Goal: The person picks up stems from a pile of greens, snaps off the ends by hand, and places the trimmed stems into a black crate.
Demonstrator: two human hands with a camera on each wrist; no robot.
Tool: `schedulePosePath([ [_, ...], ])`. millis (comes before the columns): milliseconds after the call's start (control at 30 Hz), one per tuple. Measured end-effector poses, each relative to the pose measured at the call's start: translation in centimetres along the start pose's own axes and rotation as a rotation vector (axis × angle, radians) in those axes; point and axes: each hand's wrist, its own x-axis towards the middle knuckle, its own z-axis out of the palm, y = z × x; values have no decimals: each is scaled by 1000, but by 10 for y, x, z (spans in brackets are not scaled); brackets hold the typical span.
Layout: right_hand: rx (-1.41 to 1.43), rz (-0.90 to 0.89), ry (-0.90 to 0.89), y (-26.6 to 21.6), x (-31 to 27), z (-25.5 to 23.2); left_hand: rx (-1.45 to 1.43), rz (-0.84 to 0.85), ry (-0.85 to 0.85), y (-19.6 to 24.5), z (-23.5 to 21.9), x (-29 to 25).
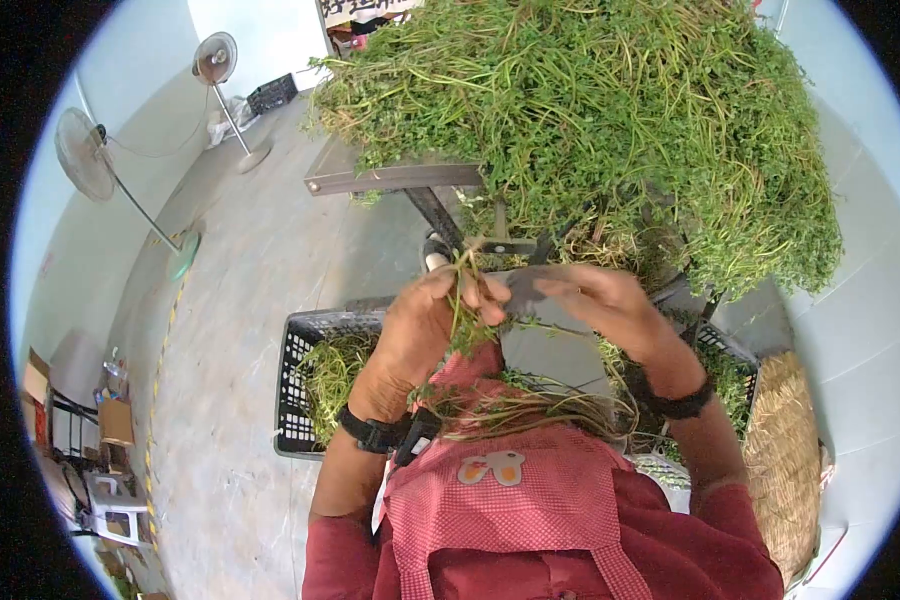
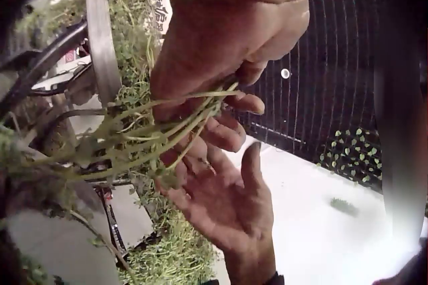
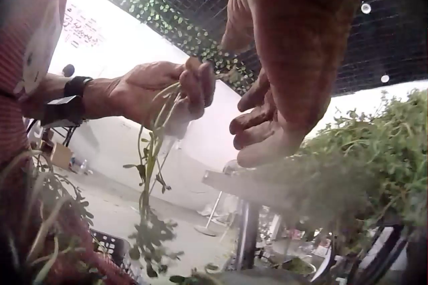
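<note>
My left hand point(image 1: 415, 325) grips a small bunch of leafy green stems point(image 3: 152, 158) in front of the chest. The stems hang down from its curled fingers, as the right wrist view shows. Just to the right, my right hand point(image 1: 610, 305) is held up with its fingers loosely extended and nothing in them. In the left wrist view the right palm point(image 2: 224, 211) faces the held stems. More long stems point(image 1: 530, 408) lie across the lap, over the red checked apron point(image 1: 530, 500).
A big heap of the same greens point(image 1: 590, 110) covers the table point(image 1: 400, 178) ahead and spills over its right side. A black crate point(image 1: 295, 400) with greens stands at left, another crate point(image 1: 745, 375) at right beside a woven straw bundle point(image 1: 785, 470). Two fans point(image 1: 85, 155) stand far left.
</note>
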Motion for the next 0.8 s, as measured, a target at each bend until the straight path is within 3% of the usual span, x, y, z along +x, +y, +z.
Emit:
schedulePosePath([
  [67,155,-18,53,-4,19,20,16,1,13,-7,6,5],
  [133,497,53,-210,-7,35,29,218,-37,-67,-9,11,5],
  [167,487,165,-156,-11,35,33,273,-42,-75,-9,17,7],
  [300,577,196,-111,-5,40,42,113,-170,-16,-11,14,2],
  [367,547,73,188,-2,45,46,-15,-78,217,-17,11,6],
  [400,541,69,186,3,48,43,-16,-72,214,-18,9,7],
  [467,329,-30,365,12,52,35,286,103,400,-18,2,6],
  [533,404,-13,362,2,52,33,402,159,441,-22,-2,3],
  [600,507,59,394,-3,51,37,642,368,455,-25,5,-3],
  [633,507,64,391,-3,52,39,640,366,459,-25,9,-4],
  [700,521,66,389,-3,54,43,928,534,400,-27,18,-6],
  [800,490,81,382,-3,55,48,1067,559,408,-35,21,-5],
])
